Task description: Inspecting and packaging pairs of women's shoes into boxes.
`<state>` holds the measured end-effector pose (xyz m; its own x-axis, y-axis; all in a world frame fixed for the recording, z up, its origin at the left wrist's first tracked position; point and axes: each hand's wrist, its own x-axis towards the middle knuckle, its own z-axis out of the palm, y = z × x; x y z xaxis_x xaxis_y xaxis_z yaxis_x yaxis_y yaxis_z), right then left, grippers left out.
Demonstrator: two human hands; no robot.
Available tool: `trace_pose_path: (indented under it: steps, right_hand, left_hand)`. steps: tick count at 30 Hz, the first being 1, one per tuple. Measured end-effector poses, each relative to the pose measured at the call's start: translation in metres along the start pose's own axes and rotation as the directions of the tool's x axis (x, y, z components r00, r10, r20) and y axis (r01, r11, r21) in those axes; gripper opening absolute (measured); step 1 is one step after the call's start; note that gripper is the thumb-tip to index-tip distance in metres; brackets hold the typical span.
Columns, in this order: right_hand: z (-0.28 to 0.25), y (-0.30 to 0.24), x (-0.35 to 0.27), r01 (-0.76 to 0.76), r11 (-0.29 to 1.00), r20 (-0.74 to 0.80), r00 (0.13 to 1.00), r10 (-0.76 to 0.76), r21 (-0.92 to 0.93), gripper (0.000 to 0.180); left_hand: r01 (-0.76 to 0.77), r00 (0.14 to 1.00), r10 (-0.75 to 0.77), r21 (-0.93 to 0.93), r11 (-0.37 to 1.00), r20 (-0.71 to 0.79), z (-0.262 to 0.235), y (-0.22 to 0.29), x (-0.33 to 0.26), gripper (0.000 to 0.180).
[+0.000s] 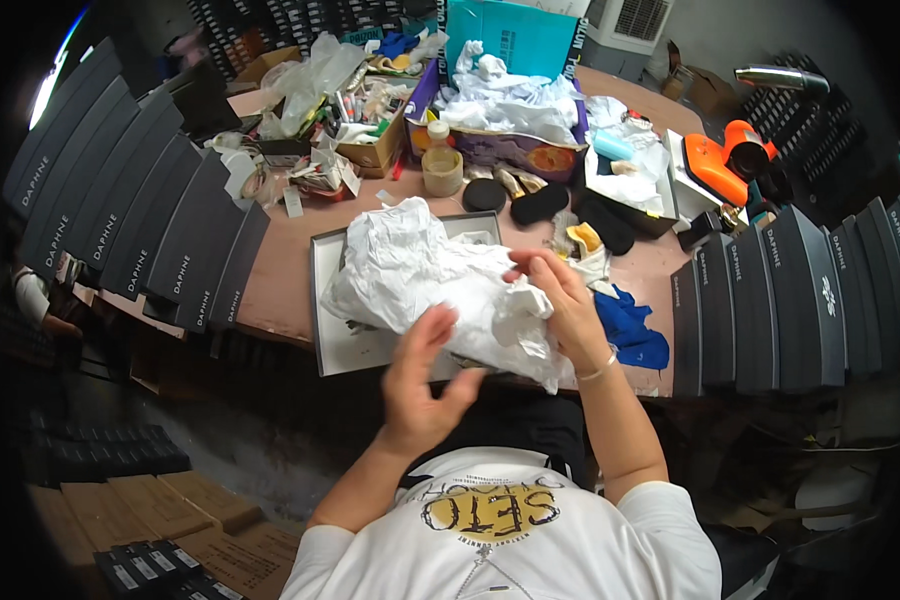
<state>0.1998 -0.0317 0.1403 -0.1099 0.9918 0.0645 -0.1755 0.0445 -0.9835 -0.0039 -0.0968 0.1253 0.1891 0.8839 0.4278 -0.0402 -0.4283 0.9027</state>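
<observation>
A large crumpled bundle of white tissue paper lies in an open, shallow grey-edged box at the near edge of the table. Whatever the paper may wrap is hidden. My left hand is just in front of the bundle, thumb and fingers spread and slightly blurred, with nothing in it. At the bundle's right end, my right hand curls its fingers around a bunched-up part of the paper. A bracelet circles the right wrist.
Dark shoeboxes stand in rows at left and right. Behind the bundle are a jar, black pads and a purple carton of crumpled paper. A blue cloth lies right; an orange tool stands farther back.
</observation>
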Motion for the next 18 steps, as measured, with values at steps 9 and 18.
trace_pose_path:
  steps: [9, 18]
  right_hand:
    - [0.010, 0.006, -0.007, 0.270, 0.960, -0.058, 0.960, -0.274, -0.070, 0.041]
    - [0.037, 0.100, -0.002, 0.332, 0.397, 0.232, 0.932, -0.278, -0.856, 0.044]
  left_hand:
    - [0.395, 0.882, -0.460, -0.686, 0.611, 0.098, 0.010, -0.053, -0.003, 0.042]
    - [0.682, 0.695, -0.616, -0.071, 0.728, 0.370, -0.067, -0.047, -0.056, 0.064]
